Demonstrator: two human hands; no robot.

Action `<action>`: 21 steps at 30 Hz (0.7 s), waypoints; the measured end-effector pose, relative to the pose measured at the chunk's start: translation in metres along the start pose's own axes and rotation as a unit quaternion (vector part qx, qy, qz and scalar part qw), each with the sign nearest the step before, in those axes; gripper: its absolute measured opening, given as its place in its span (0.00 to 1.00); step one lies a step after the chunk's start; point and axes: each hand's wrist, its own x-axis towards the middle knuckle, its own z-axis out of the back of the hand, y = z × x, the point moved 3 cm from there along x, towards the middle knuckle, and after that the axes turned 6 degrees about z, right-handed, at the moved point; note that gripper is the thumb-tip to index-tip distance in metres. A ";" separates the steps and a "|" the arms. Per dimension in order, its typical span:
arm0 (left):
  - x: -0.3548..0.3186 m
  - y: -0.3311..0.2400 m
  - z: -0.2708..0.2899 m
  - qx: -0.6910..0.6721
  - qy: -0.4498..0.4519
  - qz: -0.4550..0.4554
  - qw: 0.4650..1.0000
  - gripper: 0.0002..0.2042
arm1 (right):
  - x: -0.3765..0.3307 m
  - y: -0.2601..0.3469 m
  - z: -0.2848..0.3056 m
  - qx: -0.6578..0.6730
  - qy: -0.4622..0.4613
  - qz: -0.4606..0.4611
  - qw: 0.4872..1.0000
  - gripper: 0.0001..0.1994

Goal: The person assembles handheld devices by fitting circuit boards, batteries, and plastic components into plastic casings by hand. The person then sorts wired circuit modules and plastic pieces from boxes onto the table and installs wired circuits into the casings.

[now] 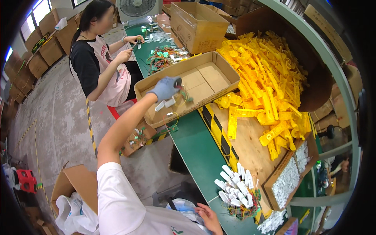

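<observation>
My left hand [166, 88], in a grey-blue glove, reaches out over a shallow cardboard tray [224, 84]. Its fingers are closed around a small bunch of wired circuit boards [189, 98]; thin coloured wires and green boards show beside the fingers. White plastic pieces [159, 105] lie just under that hand, and I cannot tell whether they are joined to the wires. Another small green board [173, 128] dangles at the tray's near edge. Down by the green table's edge, my bare right hand [208, 217] has its fingers apart and holds nothing. To its right sits a pile of white plastic sticks [235, 184] with wires.
A large heap of yellow plastic parts [270, 78] spills from a big carton onto a wooden board [250, 154]. A box of small white pieces [288, 184] stands at right. Across the green table [192, 143], a co-worker [103, 58] handles small parts near a tangle of wires [166, 56].
</observation>
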 end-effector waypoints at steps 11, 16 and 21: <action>0.007 -0.237 0.059 -0.338 0.126 -0.040 0.932 0.11 | -0.012 0.022 0.005 -0.108 -0.002 0.052 0.993 0.23; -0.039 -0.360 -0.002 -0.327 0.232 -0.223 0.889 0.13 | -0.002 0.012 0.003 -0.107 -0.031 0.073 0.991 0.23; -0.109 -0.400 -0.083 -0.134 0.345 -0.376 0.850 0.22 | -0.003 0.023 -0.020 -0.117 -0.050 0.113 0.985 0.24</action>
